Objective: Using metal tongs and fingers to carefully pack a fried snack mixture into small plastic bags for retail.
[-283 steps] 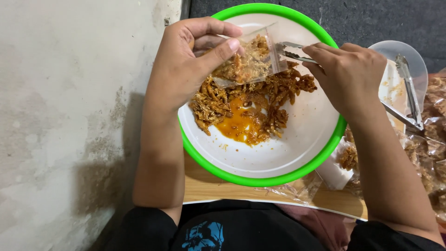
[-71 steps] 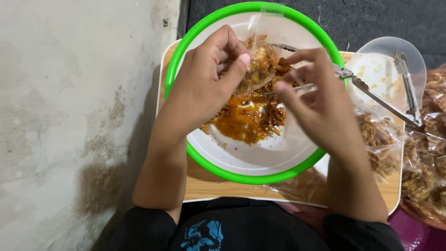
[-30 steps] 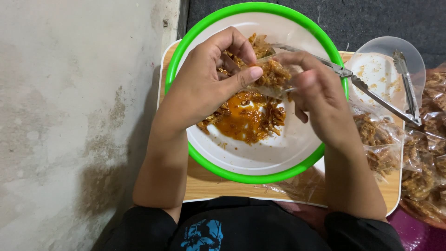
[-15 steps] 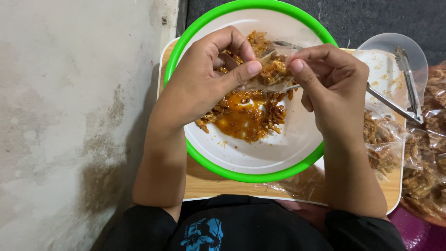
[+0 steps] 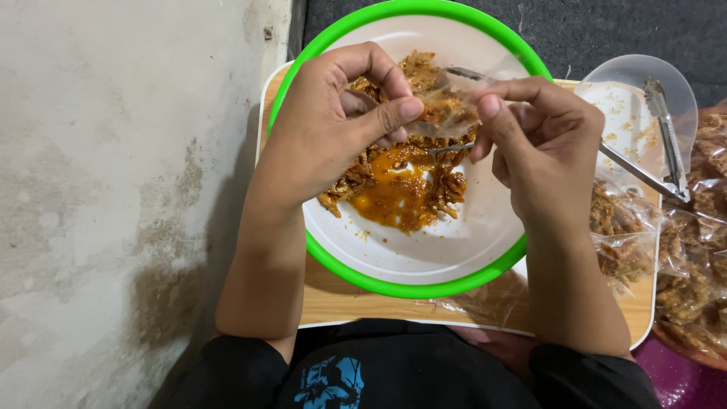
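Partly hidden behind both hands, a small clear plastic bag [image 5: 447, 113] is pinched by the left hand [image 5: 333, 121] and right hand [image 5: 541, 140] above the green-rimmed bowl [image 5: 454, 250]; its contents are hard to make out.

Two hands, left hand [image 5: 333, 121] and right hand [image 5: 541, 144], one small clear bag [image 5: 447, 113], one green-rimmed bowl [image 5: 394, 284], one wooden tray [image 5: 341, 303], one pair of tongs [image 5: 666, 136], several filled snack bags [image 5: 628, 242]
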